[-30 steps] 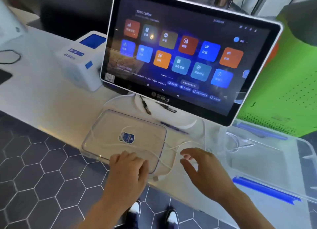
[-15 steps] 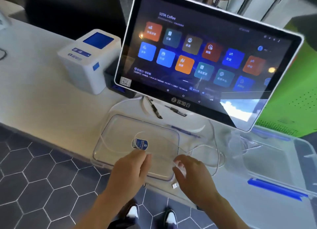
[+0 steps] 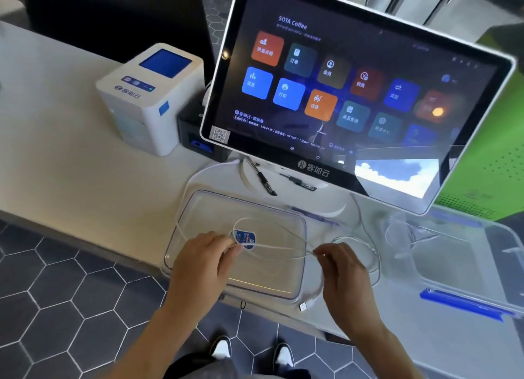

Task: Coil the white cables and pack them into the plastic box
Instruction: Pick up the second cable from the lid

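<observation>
We find the left hand pinched shut on the white cable, thumb and fingertips closed over a strand right beside the blue sticker. The right hand pinches the same cable a little way off, fingers curled in, so a short stretch of it runs between the two hands. Both hands hover above the clear lid, which lies flat on the white counter at its near edge. From the left pinch we see a small loop rise over the sticker, and a longer run sweeps around the lid's far left corner. Past the right hand the cable curls in loose loops on the counter, and its USB plug lies at the counter's edge just beside the lid's near right corner. The plastic box, with a blue clip, stands to the right of the hands. Behind the lid stands the touchscreen terminal, and left of that a white printer.
</observation>
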